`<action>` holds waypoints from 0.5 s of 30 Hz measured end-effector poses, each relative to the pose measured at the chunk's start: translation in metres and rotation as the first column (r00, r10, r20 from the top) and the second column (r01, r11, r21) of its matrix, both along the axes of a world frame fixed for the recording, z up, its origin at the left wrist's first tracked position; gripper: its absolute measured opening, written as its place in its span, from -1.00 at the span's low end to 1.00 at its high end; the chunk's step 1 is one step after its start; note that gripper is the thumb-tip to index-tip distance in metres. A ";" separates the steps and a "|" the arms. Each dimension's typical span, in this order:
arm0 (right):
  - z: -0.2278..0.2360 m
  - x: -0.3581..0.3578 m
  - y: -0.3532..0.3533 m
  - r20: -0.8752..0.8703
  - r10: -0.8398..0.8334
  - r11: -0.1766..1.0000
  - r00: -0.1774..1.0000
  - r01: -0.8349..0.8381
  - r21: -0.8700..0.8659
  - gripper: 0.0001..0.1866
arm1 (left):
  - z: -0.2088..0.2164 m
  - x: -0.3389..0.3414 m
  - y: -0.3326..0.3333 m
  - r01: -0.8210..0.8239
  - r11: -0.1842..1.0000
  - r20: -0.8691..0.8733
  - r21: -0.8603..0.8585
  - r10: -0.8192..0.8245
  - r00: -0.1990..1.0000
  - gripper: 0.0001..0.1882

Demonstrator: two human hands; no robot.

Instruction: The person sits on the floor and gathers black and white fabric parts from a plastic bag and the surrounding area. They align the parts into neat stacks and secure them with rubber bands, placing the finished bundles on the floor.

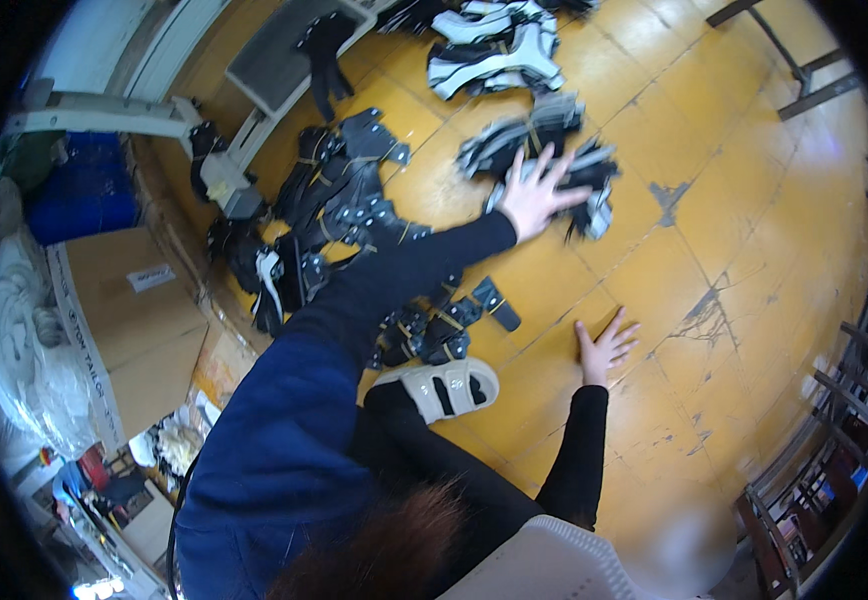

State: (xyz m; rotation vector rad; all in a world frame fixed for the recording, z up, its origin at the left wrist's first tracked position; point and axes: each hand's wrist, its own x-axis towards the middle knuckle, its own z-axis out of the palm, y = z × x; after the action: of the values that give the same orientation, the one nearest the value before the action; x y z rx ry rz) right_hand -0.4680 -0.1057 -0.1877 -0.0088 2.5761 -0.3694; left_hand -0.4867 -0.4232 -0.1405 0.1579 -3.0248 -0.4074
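My left hand (542, 195) is stretched forward with its fingers spread over a bundle of black and grey strap-like pieces (594, 205). Whether the palm presses on the bundle or hovers just over it, I cannot tell. Just beyond lies another black and grey bundle (524, 132), and farther off a stack of white and black shaped pieces (504, 62). Nearer me, to the right, my right hand (606, 350) has its fingers apart, holding nothing, against the yellow tiled floor (714, 240).
Banded bundles of black pieces (344, 185) cover the floor at left, with smaller black bundles (429, 325) by my beige sandal (444, 390). A cardboard box (134, 330) and a blue container (84, 190) stand far left. Metal frame legs (804, 85) rise at upper right.
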 end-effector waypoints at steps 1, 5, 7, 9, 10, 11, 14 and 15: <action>0.001 -0.001 0.000 -0.007 0.012 1.000 1.000 -0.012 -0.006 0.14 | 0.005 -0.011 -0.011 -0.082 0.994 0.004 -0.069 0.082 0.997 -0.19; 0.011 -0.010 0.011 -0.010 0.218 0.975 0.976 -0.219 -0.026 -0.04 | 0.016 -0.016 -0.047 -0.201 0.974 -0.019 0.100 0.204 0.979 -0.22; 0.032 -0.032 0.050 0.035 0.420 0.894 0.907 -0.406 -0.192 -0.15 | 0.044 0.011 -0.041 0.037 0.988 -0.051 0.152 -0.030 0.998 -0.18; 0.120 -0.039 0.030 -0.034 0.081 0.906 0.996 -0.088 -0.414 -0.35 | 0.049 0.088 -0.039 0.154 0.929 -0.100 0.337 -0.128 0.987 -0.47; 0.172 -0.041 0.010 -0.136 -0.044 0.797 0.990 -0.047 -0.602 -0.44 | 0.052 0.143 -0.032 0.104 0.897 -0.019 0.430 -0.106 0.994 -0.66; 0.219 -0.039 0.013 -0.303 -0.174 0.723 0.937 -0.087 -0.685 -0.44 | 0.069 0.174 -0.025 0.083 0.812 0.082 0.578 -0.159 0.984 -0.78; 0.299 -0.013 0.056 -0.638 -0.293 0.705 0.712 -0.290 -0.647 -0.44 | 0.077 0.257 0.008 -0.097 0.627 0.369 0.773 -0.319 0.873 -0.80; 0.314 0.001 0.077 -0.693 -0.297 0.733 0.657 -0.308 -0.606 -0.44 | 0.078 0.269 0.018 -0.108 0.614 0.450 0.782 -0.436 0.779 -0.80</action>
State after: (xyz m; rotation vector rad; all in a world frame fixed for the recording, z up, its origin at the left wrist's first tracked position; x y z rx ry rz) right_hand -0.4668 -0.0286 0.1263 -0.5663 3.0336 -1.6311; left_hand -0.2178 -0.4049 -0.0626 0.0296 -3.1535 -2.0822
